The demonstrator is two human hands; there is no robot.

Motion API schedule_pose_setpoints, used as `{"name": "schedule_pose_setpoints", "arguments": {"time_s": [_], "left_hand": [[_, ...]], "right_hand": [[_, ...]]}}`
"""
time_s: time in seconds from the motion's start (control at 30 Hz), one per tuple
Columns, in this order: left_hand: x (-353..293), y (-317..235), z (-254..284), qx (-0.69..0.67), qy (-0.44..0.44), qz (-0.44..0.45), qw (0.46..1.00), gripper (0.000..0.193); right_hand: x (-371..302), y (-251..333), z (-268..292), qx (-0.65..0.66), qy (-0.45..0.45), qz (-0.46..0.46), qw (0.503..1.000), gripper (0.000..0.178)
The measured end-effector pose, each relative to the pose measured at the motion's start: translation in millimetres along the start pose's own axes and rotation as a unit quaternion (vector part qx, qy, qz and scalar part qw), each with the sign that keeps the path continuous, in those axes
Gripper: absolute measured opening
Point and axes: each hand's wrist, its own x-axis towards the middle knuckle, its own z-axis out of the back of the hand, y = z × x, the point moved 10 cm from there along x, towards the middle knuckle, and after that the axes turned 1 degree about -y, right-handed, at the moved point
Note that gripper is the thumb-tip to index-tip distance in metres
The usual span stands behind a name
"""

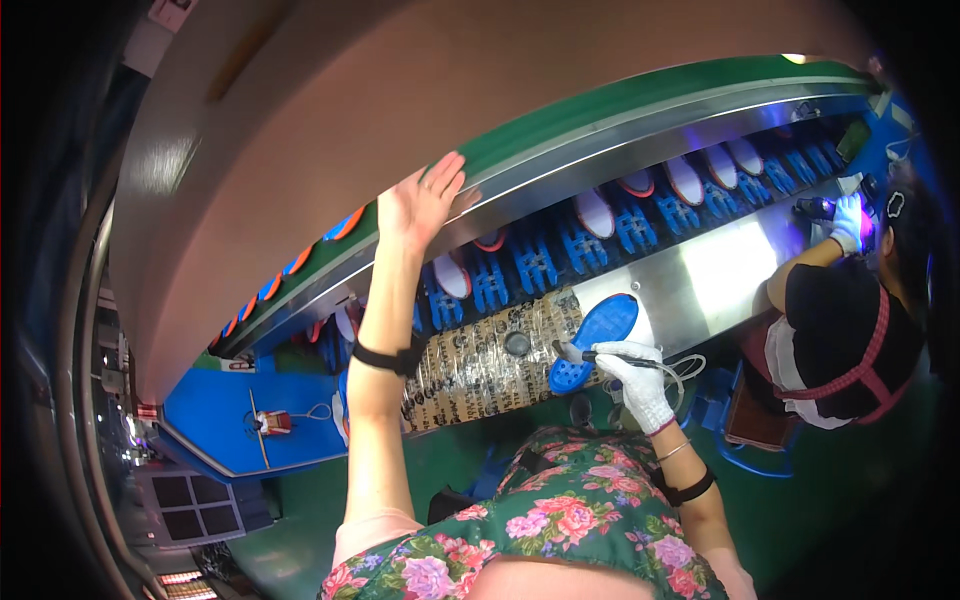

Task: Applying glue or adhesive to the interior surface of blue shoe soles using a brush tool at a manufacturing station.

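My bare left hand (pixel 420 203) is raised at the edge of the upper green conveyor belt (pixel 540 122), fingers stretched out and holding nothing. In a white glove, my right hand (pixel 637 380) grips a brush (pixel 612 357) with a dark handle. The brush tip lies over a blue shoe sole (pixel 607 322), which rests at the near edge of the bench with small holes showing at its lower end. Whether the bristles touch the sole, I cannot tell.
Blue racks (pixel 583 250) and white-and-red shoe parts (pixel 596 214) line the lower conveyor. Printed brown paper under clear film (pixel 470 375) covers part of the metal bench (pixel 740 265). A co-worker (pixel 840 330) sits at the right. A blue table (pixel 210 400) stands left.
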Motion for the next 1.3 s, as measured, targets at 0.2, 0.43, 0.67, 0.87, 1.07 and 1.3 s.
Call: {"name": "schedule_pose_setpoints", "arguments": {"time_s": [0.2, 0.43, 0.67, 0.87, 1.07, 1.3], "left_hand": [[184, 2, -66, 0.698, 0.054, -0.203, 0.684, 0.073], [216, -100, 29, 0.827, -0.022, -0.303, 0.473, 0.043], [51, -73, 8, 0.472, -0.073, -0.217, 0.851, 0.025], [-133, -66, 84, 0.446, -0.168, -0.245, 0.844, 0.052], [-169, 43, 88, 0.151, -0.086, -0.053, 0.983, 0.083], [-181, 120, 107, 0.018, -0.125, 0.047, 0.991, 0.050]], "right_hand": [[-12, 6, 30, -0.001, -0.056, 0.010, 0.998, 0.018], [-27, 11, 28, 0.013, -0.016, 0.033, 0.999, 0.017], [-25, 9, 22, 0.048, -0.027, -0.006, 0.998, 0.019], [-16, 17, -13, 0.007, 0.023, 0.001, 1.000, 0.019], [-7, 37, -37, 0.072, -0.001, 0.043, 0.996, 0.020], [-6, 79, -68, 0.216, 0.081, 0.070, 0.971, 0.023]]}}
